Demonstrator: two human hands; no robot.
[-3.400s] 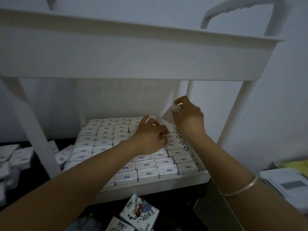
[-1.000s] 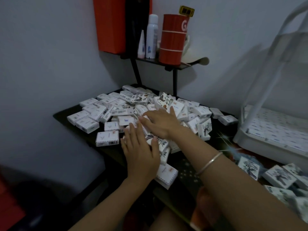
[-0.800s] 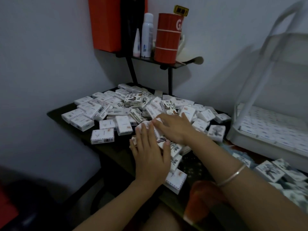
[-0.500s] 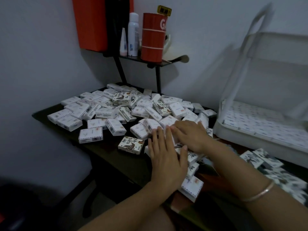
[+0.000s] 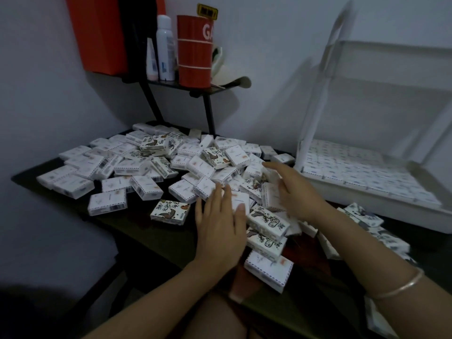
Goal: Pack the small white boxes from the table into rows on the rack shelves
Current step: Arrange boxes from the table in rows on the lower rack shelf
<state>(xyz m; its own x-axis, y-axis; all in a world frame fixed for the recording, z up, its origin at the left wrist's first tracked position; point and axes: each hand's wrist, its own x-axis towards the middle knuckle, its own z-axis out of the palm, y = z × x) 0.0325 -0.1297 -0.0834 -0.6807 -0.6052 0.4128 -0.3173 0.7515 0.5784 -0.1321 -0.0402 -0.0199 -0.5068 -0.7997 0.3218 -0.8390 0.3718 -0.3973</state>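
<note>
The small white boxes (image 5: 195,167) lie in a loose heap across the dark desk (image 5: 137,223), some flat, some on edge, a few with the printed face up. At 3 o'clock from the heap stands the white rack (image 5: 367,204), its lower shelf lined with rows.

The likeliest slip is at the desk's near rim. An edge box (image 5: 267,270) at 6 o'clock from the heap juts over it, and a forearm drawn back toward the body could knock it to the floor. A load scooped between two flat palms would be held only by pressure, so unevenly stacked boxes could squirt out or tumble on the way to the rack. Stray boxes (image 5: 362,214) at 4 o'clock, in front of the rack, sit where the right arm would pass.

The left hand (image 5: 220,231) lies palm down on boxes at the heap's near side, fingers straight and close together, gripping nothing. The right hand (image 5: 296,194), at 2 o'clock from it, stands on edge with fingers stretched out, its palm against an upright box. Its fingers are not curled round that box. A few boxes are bunched between the two hands.
</note>
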